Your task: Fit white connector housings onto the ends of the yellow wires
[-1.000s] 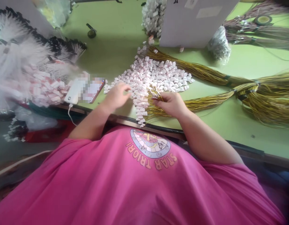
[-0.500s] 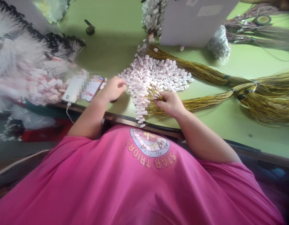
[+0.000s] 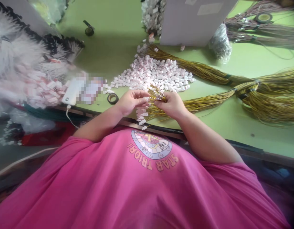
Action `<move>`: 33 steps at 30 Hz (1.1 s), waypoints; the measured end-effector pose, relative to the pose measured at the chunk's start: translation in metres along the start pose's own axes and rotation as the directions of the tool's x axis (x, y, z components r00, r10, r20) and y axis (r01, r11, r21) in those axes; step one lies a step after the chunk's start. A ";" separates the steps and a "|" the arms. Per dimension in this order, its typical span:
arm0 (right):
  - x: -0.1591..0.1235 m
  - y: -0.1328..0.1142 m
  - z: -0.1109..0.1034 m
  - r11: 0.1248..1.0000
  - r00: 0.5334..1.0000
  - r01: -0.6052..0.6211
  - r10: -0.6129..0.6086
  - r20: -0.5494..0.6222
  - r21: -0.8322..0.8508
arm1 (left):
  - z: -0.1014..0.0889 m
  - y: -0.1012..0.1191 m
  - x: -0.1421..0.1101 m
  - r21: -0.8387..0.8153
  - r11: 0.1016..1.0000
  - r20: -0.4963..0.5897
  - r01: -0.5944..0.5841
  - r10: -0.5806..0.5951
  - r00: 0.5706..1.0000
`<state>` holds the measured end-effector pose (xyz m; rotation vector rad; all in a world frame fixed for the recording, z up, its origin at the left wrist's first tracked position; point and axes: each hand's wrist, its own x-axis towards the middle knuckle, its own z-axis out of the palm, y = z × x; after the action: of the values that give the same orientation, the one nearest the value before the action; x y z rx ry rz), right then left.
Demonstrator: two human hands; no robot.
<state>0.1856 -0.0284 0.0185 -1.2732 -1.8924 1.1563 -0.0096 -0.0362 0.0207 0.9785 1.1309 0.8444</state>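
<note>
My left hand (image 3: 130,102) is closed in a pinch on a small white plastic connector (image 3: 146,99), close to the wire tips. My right hand (image 3: 172,105) grips a bunch of yellow wires (image 3: 154,90), whose silvery tips stick out past the thumb and fingers. Whether the connector touches a wire, I cannot tell. Behind both hands spreads a heap of loose white connectors (image 3: 158,74). A row of white connectors (image 3: 141,117) runs down to the table edge at the ends of more yellow wires below my hands.
A black tape roll (image 3: 113,99) lies left of my left hand, near a phone (image 3: 92,90) and a white power bank (image 3: 74,91) with a cable. White wire bundles (image 3: 18,54) fill the left side. A grey box (image 3: 197,24) stands behind; yellow wire bundles (image 3: 268,95) lie right.
My left hand drew back left across the heap's edge, then came right and forward to the wire tips with a connector. The tape roll beneath it is uncovered. My right hand kept its grip.
</note>
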 end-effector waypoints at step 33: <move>0.001 0.004 0.006 0.995 0.998 0.065 -0.063 0.032 -0.077 | 0.006 -0.004 -0.008 0.482 0.842 0.074 -0.242 0.236 0.969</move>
<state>0.1817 -0.0284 0.0121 -1.2340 -2.0028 1.0830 -0.0050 -0.0459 0.0200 1.5722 1.2582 0.7586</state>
